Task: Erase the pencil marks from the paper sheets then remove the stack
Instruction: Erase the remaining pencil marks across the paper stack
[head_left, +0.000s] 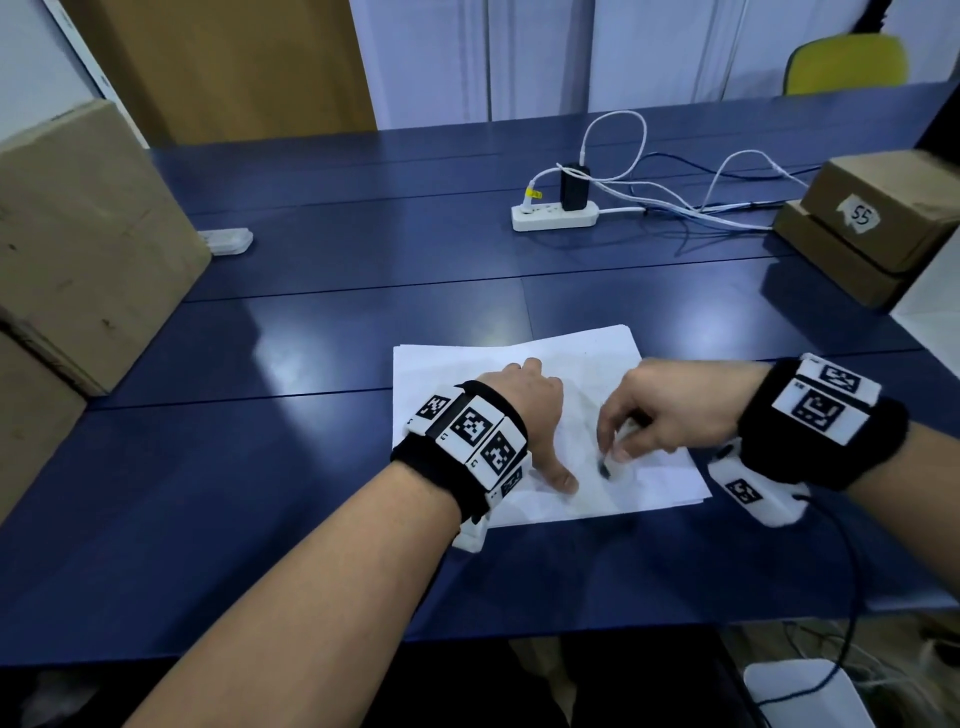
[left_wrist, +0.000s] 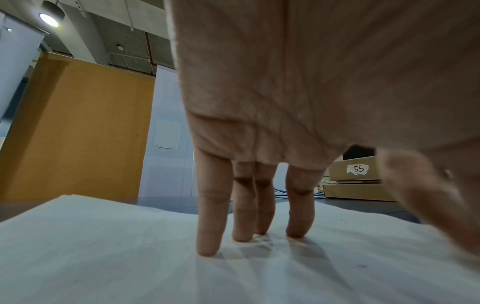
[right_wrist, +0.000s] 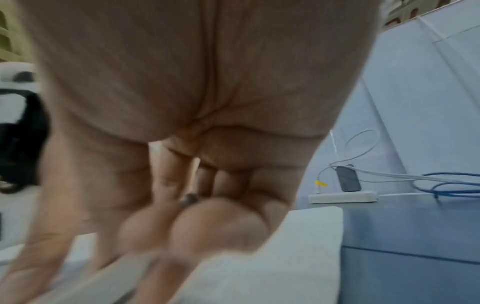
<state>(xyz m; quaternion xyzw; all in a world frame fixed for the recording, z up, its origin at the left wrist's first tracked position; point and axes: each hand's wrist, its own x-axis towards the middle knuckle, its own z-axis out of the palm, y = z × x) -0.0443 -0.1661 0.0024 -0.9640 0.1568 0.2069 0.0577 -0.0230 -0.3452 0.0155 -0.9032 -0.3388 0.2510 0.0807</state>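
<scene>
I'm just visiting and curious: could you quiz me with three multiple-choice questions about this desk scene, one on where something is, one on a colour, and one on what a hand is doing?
1. Where is the power strip?
A. on the paper
B. beyond the paper, towards the table's far side
C. on a cardboard box

2. What colour is the table?
A. dark blue
B. red
C. white

3. What is the left hand doing?
A. gripping a cable
B. hanging off the table
C. pressing straight fingers on the paper sheets

Answers: 1 B, it lies further back by the cables. 2 A, the head view shows blue panels. 3 C, the left wrist view shows fingertips planted on the paper.
</scene>
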